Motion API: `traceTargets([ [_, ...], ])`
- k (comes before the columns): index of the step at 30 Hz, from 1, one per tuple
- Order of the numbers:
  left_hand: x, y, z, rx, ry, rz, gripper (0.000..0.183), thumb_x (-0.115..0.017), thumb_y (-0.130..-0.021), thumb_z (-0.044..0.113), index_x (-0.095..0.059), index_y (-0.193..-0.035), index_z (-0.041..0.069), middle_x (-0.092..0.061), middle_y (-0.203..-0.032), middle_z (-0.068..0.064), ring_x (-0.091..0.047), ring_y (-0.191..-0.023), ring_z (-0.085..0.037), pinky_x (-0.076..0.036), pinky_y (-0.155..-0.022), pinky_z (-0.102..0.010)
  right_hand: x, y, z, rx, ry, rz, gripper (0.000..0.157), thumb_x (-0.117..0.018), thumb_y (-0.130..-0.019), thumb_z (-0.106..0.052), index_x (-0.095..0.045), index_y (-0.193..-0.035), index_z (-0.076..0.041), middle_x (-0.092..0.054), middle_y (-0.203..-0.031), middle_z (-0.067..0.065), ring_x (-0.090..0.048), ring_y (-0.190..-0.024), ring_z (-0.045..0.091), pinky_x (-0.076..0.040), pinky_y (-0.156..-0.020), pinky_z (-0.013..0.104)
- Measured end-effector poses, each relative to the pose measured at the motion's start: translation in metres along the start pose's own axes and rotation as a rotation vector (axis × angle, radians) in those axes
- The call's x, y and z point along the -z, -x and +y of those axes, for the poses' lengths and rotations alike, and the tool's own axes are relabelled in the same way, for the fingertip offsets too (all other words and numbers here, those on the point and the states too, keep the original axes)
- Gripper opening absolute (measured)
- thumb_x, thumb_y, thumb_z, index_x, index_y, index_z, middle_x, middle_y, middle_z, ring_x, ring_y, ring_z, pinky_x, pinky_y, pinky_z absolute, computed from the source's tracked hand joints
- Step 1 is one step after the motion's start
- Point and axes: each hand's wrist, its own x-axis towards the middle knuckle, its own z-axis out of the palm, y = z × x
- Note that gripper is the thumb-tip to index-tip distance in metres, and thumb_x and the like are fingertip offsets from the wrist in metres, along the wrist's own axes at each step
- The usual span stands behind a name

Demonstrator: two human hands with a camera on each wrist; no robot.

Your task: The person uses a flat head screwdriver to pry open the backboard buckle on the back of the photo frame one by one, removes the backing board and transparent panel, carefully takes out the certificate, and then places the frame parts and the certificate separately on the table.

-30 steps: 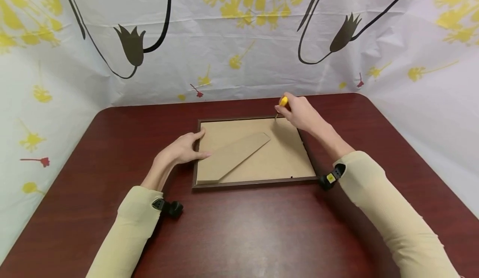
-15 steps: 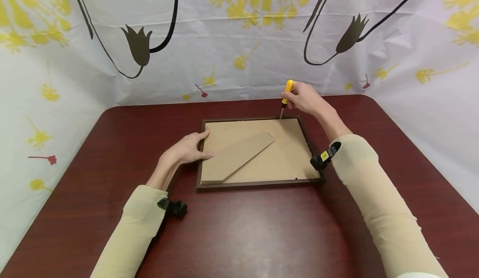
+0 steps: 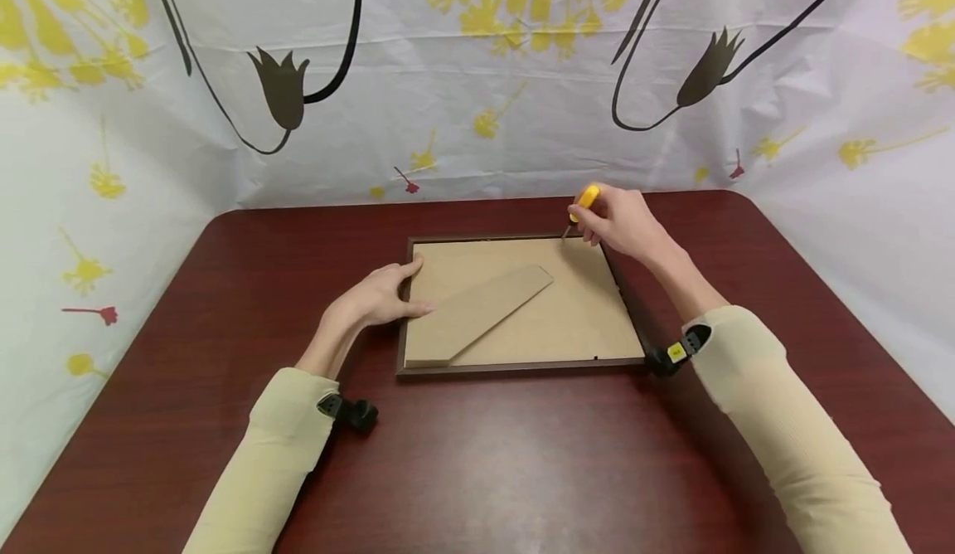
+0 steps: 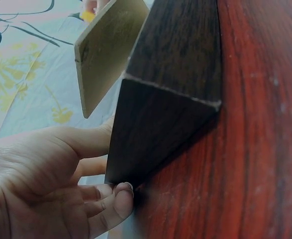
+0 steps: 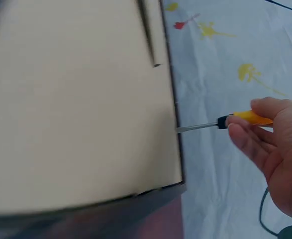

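A picture frame lies face down on the table, its tan backing board showing. My left hand grips the frame's left side, thumb over the board; in the left wrist view its fingers bend around the dark frame corner. Across the board stands a stiff flap, raised at an angle. With thumb and fingers, my right hand holds a screwdriver with a yellow handle and thin metal shaft. Its tip meets the inner edge of the frame's far side, near the right corner.
The dark red-brown table has rounded far corners. Behind it and along both sides hangs a white sheet printed with flowers. A small black camera is strapped to the left wrist, and another black one to the right.
The screwdriver handle swung up to nearly upright, then leaned back down to the right, its tip staying at the frame's far edge. The left hand keeps its grip; the head view shifts slightly.
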Motion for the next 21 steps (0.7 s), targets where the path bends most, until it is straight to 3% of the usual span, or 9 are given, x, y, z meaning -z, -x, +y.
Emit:
traceTargets([
  [4,0.0,0.0,-0.001,-0.01,-0.003,0.001,0.091,-0.069,-0.097,0.039,-0.013,-0.162,0.008,-0.02,-0.16,-0.03,-0.019,-0.149,-0.041,-0.024,-0.118,-0.053,-0.009,0.015,0.001,0.097,-0.004,0.094,0.007,-0.068,-0.098,-0.01,-0.065,-0.099,-0.004,-0.068,-0.068,0.003,-0.065,-0.055,0.015,-0.051,-0.053,0.02],
  [8,0.0,0.001,-0.001,-0.01,-0.015,0.005,0.091,-0.069,-0.097,0.04,-0.014,-0.162,0.007,-0.021,-0.16,-0.031,-0.021,-0.149,-0.041,-0.025,-0.118,-0.053,-0.015,0.023,0.0,0.149,-0.011,0.121,0.007,-0.069,-0.096,-0.004,-0.063,-0.098,-0.002,-0.068,-0.067,0.005,-0.066,-0.054,0.015,-0.051,-0.052,0.017],
  [14,0.0,0.002,-0.002,-0.013,-0.02,0.013,0.09,-0.069,-0.097,0.04,-0.015,-0.162,0.007,-0.023,-0.159,-0.032,-0.023,-0.148,-0.042,-0.026,-0.117,-0.054,-0.01,0.019,-0.001,0.103,-0.007,0.071,0.007,-0.067,-0.098,-0.008,-0.063,-0.099,-0.002,-0.068,-0.068,0.005,-0.067,-0.056,0.015,-0.052,-0.054,0.019],
  [21,-0.001,0.001,0.0,-0.024,-0.04,0.013,0.089,-0.068,-0.097,0.039,-0.016,-0.162,0.007,-0.025,-0.157,-0.033,-0.024,-0.147,-0.043,-0.027,-0.117,-0.054,0.005,-0.006,-0.001,0.012,0.036,-0.049,0.018,-0.063,-0.102,-0.019,-0.066,-0.095,-0.002,-0.069,-0.067,0.002,-0.068,-0.059,0.016,-0.053,-0.057,0.022],
])
